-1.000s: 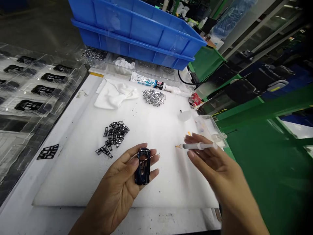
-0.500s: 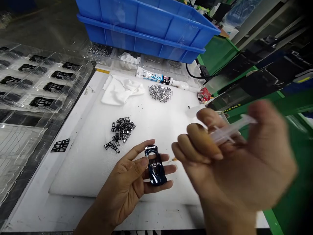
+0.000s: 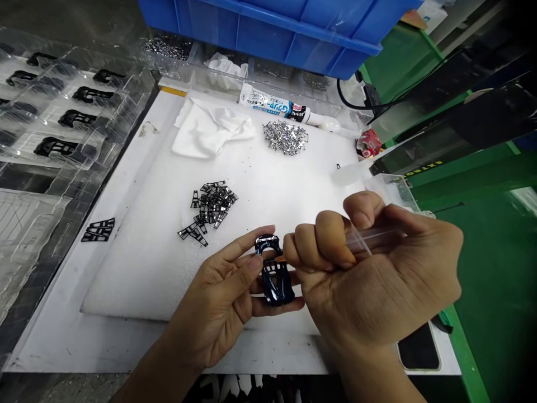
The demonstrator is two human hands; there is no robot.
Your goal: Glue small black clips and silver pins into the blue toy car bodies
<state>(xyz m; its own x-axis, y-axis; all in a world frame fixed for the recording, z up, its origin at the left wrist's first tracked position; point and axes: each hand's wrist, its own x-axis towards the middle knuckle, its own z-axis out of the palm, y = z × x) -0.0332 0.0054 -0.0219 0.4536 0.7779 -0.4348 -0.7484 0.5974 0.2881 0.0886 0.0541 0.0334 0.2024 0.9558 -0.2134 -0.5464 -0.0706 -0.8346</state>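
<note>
My left hand [image 3: 229, 291] holds a glossy dark blue toy car body [image 3: 277, 285] between thumb and fingers, its window openings facing up. In my right hand [image 3: 356, 280] is a clear plastic syringe [image 3: 361, 242], fingers wrapped round the barrel. Its orange tip [image 3: 280, 258] reaches the car body near the roof opening; whether it touches I cannot tell. Left of the car lies a pile of small black frame-like parts [image 3: 213, 204] on a white foam sheet [image 3: 138, 268]. Small shiny silver parts [image 3: 285, 137] are heaped farther back.
Behind are a white cloth [image 3: 210, 131], a glue tube [image 3: 274, 106] and a blue bin [image 3: 260, 28]. Clear trays [image 3: 121, 117] with black parts stand at left. A black lattice part [image 3: 98, 230] lies by the foam's left edge. A phone [image 3: 419, 348] rests at lower right.
My right hand has moved in and down, bringing the syringe tip to the car body. The thumb is now lower at the plunger end. The view has shifted, and the phone shows.
</note>
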